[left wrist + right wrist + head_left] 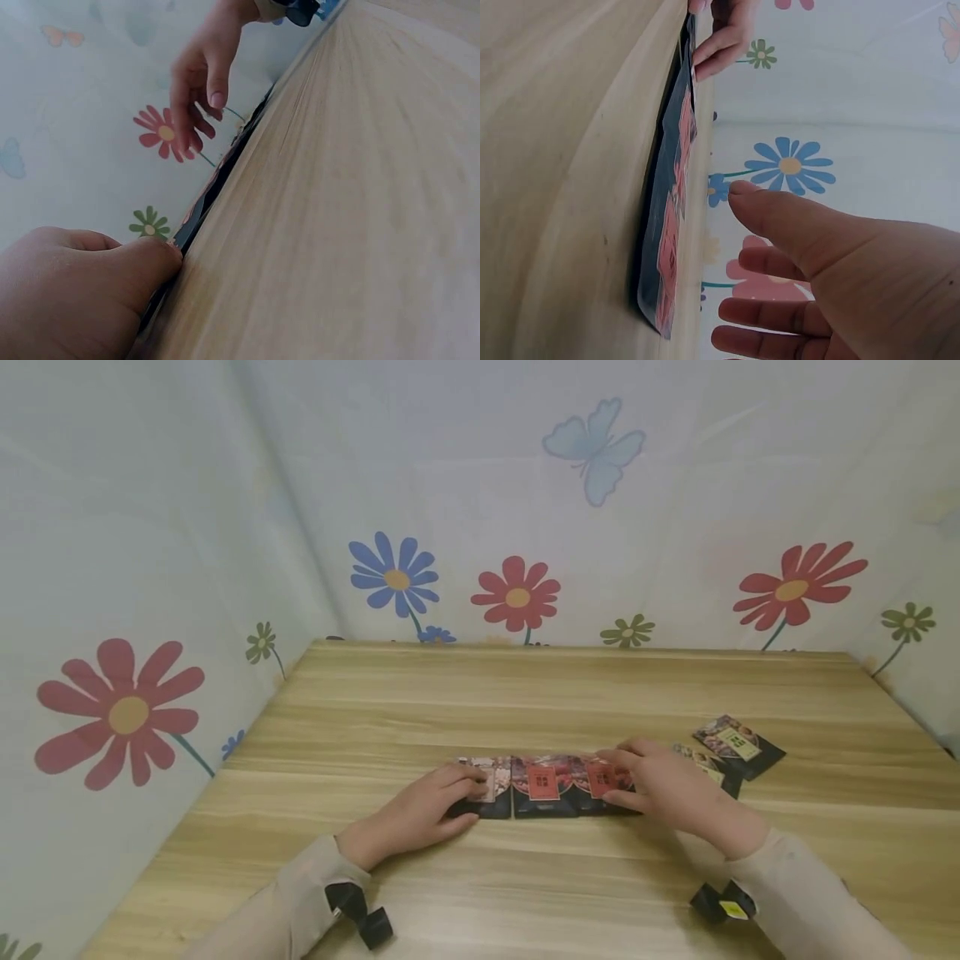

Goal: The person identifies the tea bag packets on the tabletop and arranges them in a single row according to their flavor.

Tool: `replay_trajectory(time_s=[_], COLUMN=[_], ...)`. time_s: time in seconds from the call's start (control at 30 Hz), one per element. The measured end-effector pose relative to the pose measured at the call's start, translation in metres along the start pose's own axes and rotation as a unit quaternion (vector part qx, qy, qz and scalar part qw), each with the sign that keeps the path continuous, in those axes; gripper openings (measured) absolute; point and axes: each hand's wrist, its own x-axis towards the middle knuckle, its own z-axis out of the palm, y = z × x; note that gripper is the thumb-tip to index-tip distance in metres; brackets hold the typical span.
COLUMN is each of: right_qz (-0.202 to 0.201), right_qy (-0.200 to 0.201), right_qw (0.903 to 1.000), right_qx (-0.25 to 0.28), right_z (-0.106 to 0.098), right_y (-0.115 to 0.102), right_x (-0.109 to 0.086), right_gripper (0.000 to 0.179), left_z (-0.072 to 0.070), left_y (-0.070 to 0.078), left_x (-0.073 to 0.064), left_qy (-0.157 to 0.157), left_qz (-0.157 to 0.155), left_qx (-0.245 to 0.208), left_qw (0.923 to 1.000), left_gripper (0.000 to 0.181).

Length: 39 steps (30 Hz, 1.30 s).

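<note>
Several flat black pouches with food pictures lie in a row on the table. My left hand (423,810) holds the leftmost pouch (502,787), its fingers bent over the top and its thumb at the near edge. Beside it lie a middle pouch (543,785) and a right pouch (600,781), both with red labels. My right hand (675,789) is above the row's right end and covers part of it in the head view. In the right wrist view, this hand (855,277) is apart from the pouches, fingers loosely spread and holding nothing.
Right of the row, two more pouches lie askew: one with a yellow label (735,743) and another (705,764) partly behind my right hand. The wooden table (525,693) meets a flower-printed cloth (450,460) at its back and left edges.
</note>
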Motion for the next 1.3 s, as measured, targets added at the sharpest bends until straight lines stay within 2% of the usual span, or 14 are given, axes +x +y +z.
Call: replay_trajectory(time_s=[0.13,0.33,0.43,0.8,1.1,1.3], right_qz=[0.006,-0.008,-0.003,0.014,0.038,0.055], right_qy=[-0.008,0.025,0.027,0.047,0.027,0.011], right_qw=[0.9999,0.9995,0.9996,0.9987,0.9988,0.9984], right_qx=[-0.001,-0.016,-0.011,-0.013,-0.016,0.001], right_z=[-0.003,-0.007,-0.008,0.0,-0.003,-0.009], right_y=[0.008,0.019,0.024,0.046,0.063,0.073], right_x=[-0.001,-0.006,-0.009,-0.024,-0.037,-0.045], right_gripper=[0.051,0.048,0.047,0.046,0.048,0.05], left_z=[-0.001,0.0,-0.001,-0.003,-0.002,-0.001], left_y=[0.0,0.0,0.0,0.001,0.0,0.0], left_x=[-0.001,-0.001,-0.001,-0.002,-0.002,-0.001], left_qy=[-0.002,-0.003,0.001,-0.001,0.004,0.004], left_qz=[0.0,0.0,0.005,0.002,0.006,0.005], left_qx=[0.002,0.002,0.002,0.002,0.005,0.01], left_qw=[1.0,1.0,1.0,1.0,1.0,0.9999], left_gripper=[0.034,0.034,0.034,0.035,0.034,0.034])
